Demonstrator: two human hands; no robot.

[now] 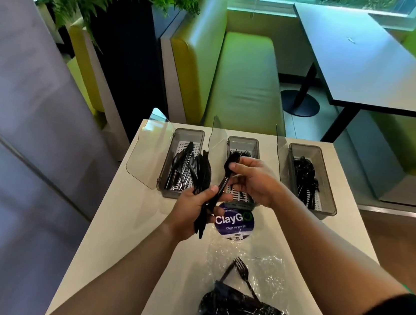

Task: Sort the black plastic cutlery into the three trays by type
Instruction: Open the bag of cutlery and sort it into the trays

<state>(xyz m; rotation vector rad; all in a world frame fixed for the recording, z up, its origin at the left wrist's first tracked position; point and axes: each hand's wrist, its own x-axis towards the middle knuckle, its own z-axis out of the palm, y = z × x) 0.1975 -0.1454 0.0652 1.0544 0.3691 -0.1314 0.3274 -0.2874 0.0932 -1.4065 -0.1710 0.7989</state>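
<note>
Over middle tray (243, 140), right hand (253, 182) pinches spoon (226, 176), left hand (190, 214) grips cutlery bundle (203, 172)

a round dark purple sticker (235, 222) lies on the white worktop (140, 227), just in front of the middle tray (244, 139). large white letters on it read "claygo", the last o in green. smaller white letters beneath read "clean as you go". the tiny line at its top is illegible.
</note>
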